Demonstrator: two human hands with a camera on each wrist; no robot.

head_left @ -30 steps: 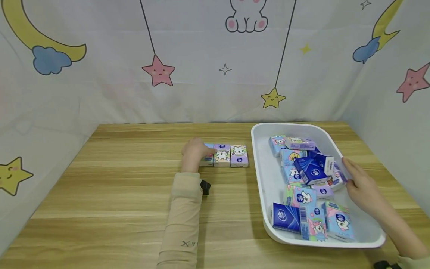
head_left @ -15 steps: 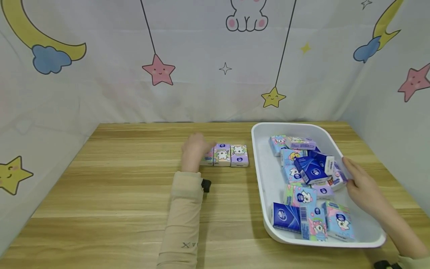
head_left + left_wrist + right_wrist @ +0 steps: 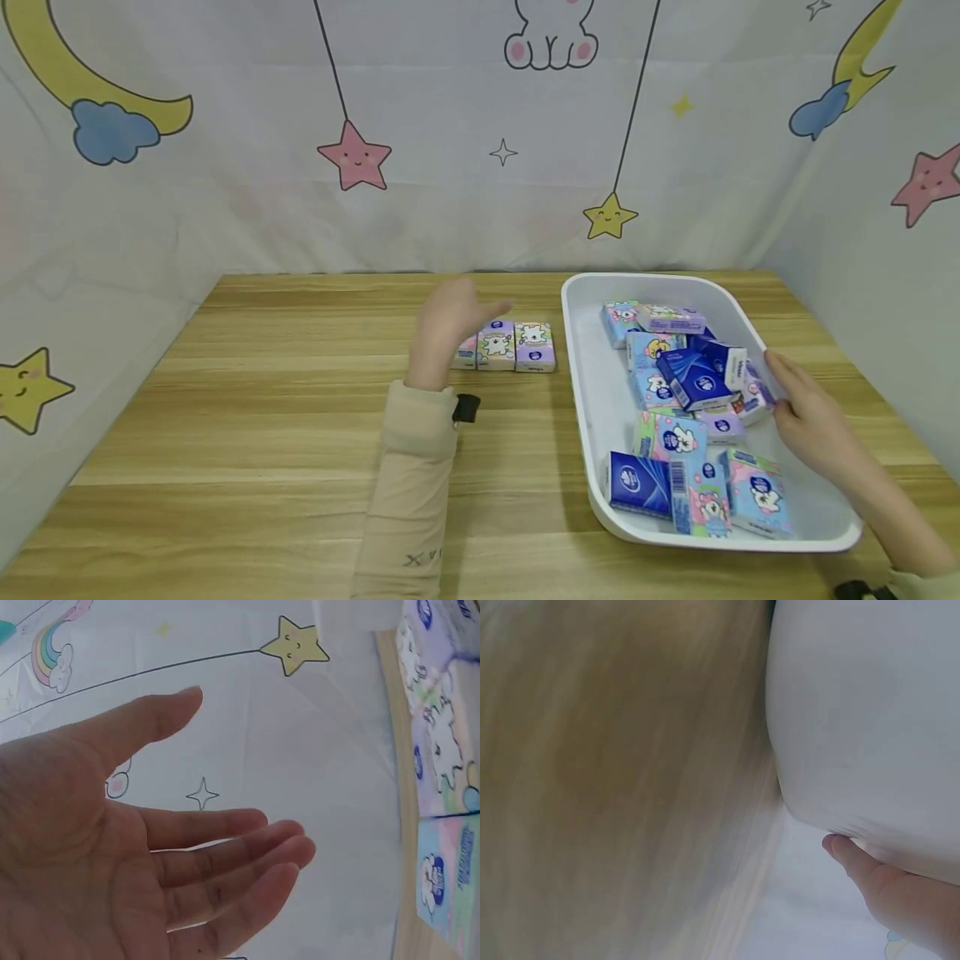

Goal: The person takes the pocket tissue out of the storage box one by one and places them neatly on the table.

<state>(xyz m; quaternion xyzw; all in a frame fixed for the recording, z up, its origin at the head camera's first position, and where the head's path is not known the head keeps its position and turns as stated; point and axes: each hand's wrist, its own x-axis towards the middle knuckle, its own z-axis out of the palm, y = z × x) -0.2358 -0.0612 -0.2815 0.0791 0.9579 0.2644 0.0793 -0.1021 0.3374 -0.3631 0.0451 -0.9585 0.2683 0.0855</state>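
My left hand (image 3: 448, 325) hovers over the left end of a short row of pocket tissue packs, holding nothing. In the left wrist view its fingers stretch out with the thumb spread away. Three packs make up the row: a purple-and-white one (image 3: 534, 347), a middle one with a white cartoon animal (image 3: 496, 346), and a pink-and-blue one (image 3: 467, 354) partly hidden behind the hand. My right hand (image 3: 813, 417) grips the right rim of a white plastic tub (image 3: 817, 517). From the right wrist, its fingers (image 3: 847, 851) show against the tub's outer side.
Inside the tub lie several more tissue packs, some dark blue (image 3: 696, 380), others pastel with cartoon prints (image 3: 757, 496). The wooden table (image 3: 262, 433) runs back to a white curtain (image 3: 450, 225) printed with stars and moons.
The left hand has let go of the leftmost pack in the row, then risen away from it and slightly right, thumb spreading. The right hand and tub stay put.
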